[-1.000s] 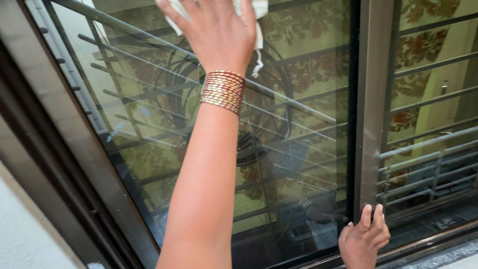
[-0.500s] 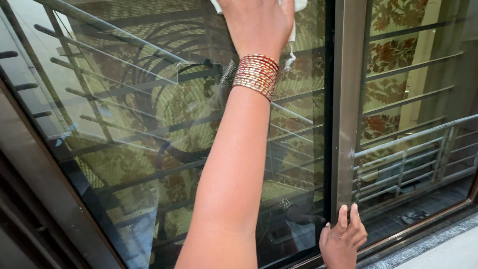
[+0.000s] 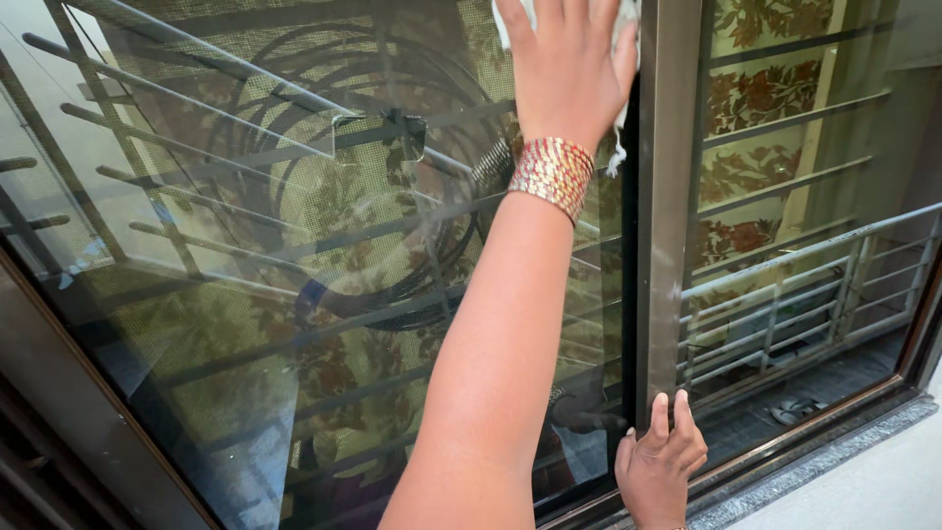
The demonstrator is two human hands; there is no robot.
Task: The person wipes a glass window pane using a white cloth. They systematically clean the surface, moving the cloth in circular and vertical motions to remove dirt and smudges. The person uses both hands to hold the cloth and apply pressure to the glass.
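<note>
Against the pane: the left hand (image 3: pixel 569 64) lies flat on the dark tinted glass sliding pane (image 3: pixel 294 294), fingers spread upward, palm pressing a white cotton cloth (image 3: pixel 510 15) to the glass.
Cloth: almost wholly hidden under the left hand; a white edge shows above the fingers and beside the thumb, and a frayed thread hangs just beside the wrist, close to the grey-brown metal upright window frame (image 3: pixel 667 196).
Wrist: a stack of red and gold bangles (image 3: pixel 554 177) circles the left forearm just below the hand.
Right hand (image 3: pixel 659 461): low on the same upright frame, near its foot, fingers bent loosely with the tips touching the metal; it holds nothing.
Beyond the frame: horizontal grey metal grille bars (image 3: pixel 785 265) lie behind the glass to the far side of it.
Below the frame: a speckled grey stone sill (image 3: pixel 834 451) runs along its foot.
</note>
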